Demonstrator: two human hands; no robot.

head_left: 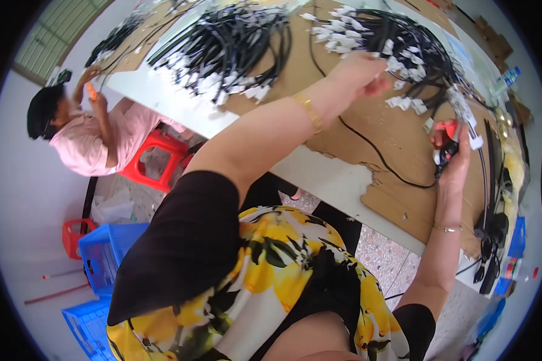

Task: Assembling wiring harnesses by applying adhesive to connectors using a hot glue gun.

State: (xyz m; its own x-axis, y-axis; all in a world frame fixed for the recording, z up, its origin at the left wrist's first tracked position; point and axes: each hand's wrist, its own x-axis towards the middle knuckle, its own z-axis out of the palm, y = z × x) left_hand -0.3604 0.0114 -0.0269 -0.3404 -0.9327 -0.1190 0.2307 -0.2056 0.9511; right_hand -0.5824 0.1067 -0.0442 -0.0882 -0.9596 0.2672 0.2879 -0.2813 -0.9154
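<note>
My left hand point(361, 75) reaches across the table over the near edge of a heap of black cables point(397, 30) with white tags or connectors. Its fingers are blurred and partly turned away, so I cannot make out whether they hold anything. At the right, my right hand point(457, 156) is closed round a small black and red thing point(444, 155), whose exact kind does not show. A thin black cable point(373, 146) curves over the cardboard and runs up to that hand. Just beyond the right hand lies a white strip-like block point(461, 105).
Brown cardboard point(403, 204) covers much of the white table point(325, 174). Another cable heap point(235, 42) lies at its far left. A person in pink point(96, 138) sits beyond on a red stool point(153, 159), holding an orange thing. Blue crates point(105, 246) stand at the lower left.
</note>
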